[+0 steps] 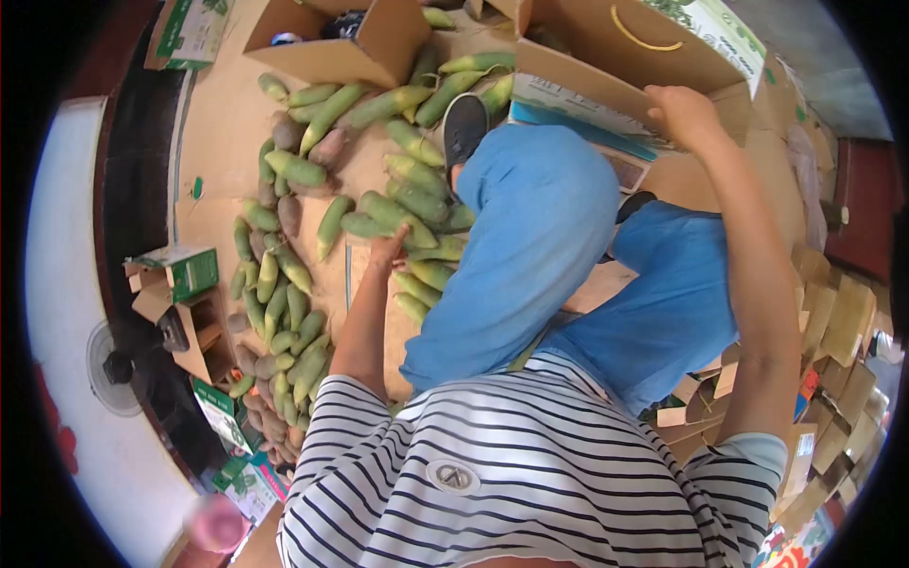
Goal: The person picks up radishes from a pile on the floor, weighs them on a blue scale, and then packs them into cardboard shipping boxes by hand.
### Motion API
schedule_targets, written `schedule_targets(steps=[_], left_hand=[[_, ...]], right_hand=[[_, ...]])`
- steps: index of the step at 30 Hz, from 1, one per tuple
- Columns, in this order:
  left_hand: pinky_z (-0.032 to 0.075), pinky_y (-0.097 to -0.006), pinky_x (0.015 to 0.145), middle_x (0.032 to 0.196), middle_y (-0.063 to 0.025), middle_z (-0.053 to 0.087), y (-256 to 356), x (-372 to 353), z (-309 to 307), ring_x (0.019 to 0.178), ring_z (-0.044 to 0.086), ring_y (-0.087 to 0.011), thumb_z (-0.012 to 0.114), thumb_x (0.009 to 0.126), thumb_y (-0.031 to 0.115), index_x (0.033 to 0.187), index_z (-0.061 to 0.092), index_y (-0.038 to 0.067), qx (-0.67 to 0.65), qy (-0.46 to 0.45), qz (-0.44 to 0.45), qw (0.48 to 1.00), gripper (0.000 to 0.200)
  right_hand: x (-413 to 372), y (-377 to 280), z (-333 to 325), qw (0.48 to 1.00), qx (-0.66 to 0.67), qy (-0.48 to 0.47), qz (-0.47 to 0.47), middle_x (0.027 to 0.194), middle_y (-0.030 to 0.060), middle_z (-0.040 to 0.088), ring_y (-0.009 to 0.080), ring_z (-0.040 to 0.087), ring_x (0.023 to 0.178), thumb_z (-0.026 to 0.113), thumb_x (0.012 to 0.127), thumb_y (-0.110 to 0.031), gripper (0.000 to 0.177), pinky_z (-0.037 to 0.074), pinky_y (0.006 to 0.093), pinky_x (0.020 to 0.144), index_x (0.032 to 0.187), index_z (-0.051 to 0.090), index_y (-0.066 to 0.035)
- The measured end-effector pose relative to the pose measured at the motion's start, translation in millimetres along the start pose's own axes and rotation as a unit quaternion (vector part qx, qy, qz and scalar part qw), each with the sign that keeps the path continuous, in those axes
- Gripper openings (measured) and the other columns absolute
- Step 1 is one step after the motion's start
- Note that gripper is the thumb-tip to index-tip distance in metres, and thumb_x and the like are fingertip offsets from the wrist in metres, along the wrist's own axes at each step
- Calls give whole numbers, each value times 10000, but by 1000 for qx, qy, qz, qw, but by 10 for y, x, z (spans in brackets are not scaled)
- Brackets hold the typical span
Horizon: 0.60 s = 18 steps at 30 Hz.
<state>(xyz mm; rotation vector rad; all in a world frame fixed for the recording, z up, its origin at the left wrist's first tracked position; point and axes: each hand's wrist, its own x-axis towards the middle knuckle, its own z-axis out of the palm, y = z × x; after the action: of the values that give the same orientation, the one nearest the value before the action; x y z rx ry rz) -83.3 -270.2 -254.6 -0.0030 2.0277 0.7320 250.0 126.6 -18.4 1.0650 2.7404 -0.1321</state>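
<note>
My left hand (388,250) is low among the green radishes, its fingers closed around the end of one green radish (384,212). More green radishes (415,174) lie close beside it, between that hand and my bent leg. My right hand (686,115) grips the near edge of an open cardboard box (606,74), which has a yellow cord handle. Little of this box's inside shows.
Another open carton (341,43) with dark items inside stands at the top. A long pile of green radishes (294,275) and brownish tubers (270,417) stretches down the left. Small cartons (180,284) and a fan (115,367) are farther left; flattened cardboard (843,322) is stacked right.
</note>
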Motion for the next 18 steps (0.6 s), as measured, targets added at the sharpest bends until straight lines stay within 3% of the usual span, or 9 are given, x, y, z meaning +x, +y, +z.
schedule_targets(steps=[3,6,9,12,15,18], left_hand=[[435,-319,460,805,-93,619,-58,186,219,612,574,-194,753,687,427,1041,564,-9,6,-12,6,1000,593],[412,-312,441,780,-83,614,26,222,356,581,557,-171,771,673,384,1048,561,12,4,67,-51,996,568],[404,-310,426,749,-66,610,-284,546,337,545,539,-165,732,707,397,1011,576,37,-76,59,-32,995,497],[420,-302,456,835,-63,614,-344,532,127,596,552,-170,671,764,410,1043,551,52,-265,-106,-26,958,469],[470,-297,578,970,-77,602,-165,104,-137,736,588,-188,610,818,408,1111,514,56,-379,-221,-51,897,469],[484,-320,708,1043,-89,578,301,-651,-70,862,590,-200,582,860,328,1154,485,43,-323,-138,55,935,421]], right_hand=[[-9,-5,-54,1000,-16,4,-6,924,149,636,327,593,919,596,783,-130,213,482,437,759,988,609,-71],[19,-12,-55,1000,-18,-3,-3,915,141,639,318,600,909,587,776,-107,186,488,431,744,955,617,-71],[7,-24,-80,1000,-19,-15,6,921,130,647,300,609,913,561,775,-71,182,498,416,732,945,626,-71],[-38,-53,-139,1000,-13,-23,13,926,118,654,284,617,914,532,781,-49,183,505,398,724,933,632,-67],[-53,-82,-131,1000,-2,-20,23,928,112,658,276,622,914,510,794,-55,181,509,385,722,918,641,-61],[-63,-77,-101,999,-7,-11,29,931,109,660,272,625,911,498,803,-70,192,510,380,719,921,649,-59]])
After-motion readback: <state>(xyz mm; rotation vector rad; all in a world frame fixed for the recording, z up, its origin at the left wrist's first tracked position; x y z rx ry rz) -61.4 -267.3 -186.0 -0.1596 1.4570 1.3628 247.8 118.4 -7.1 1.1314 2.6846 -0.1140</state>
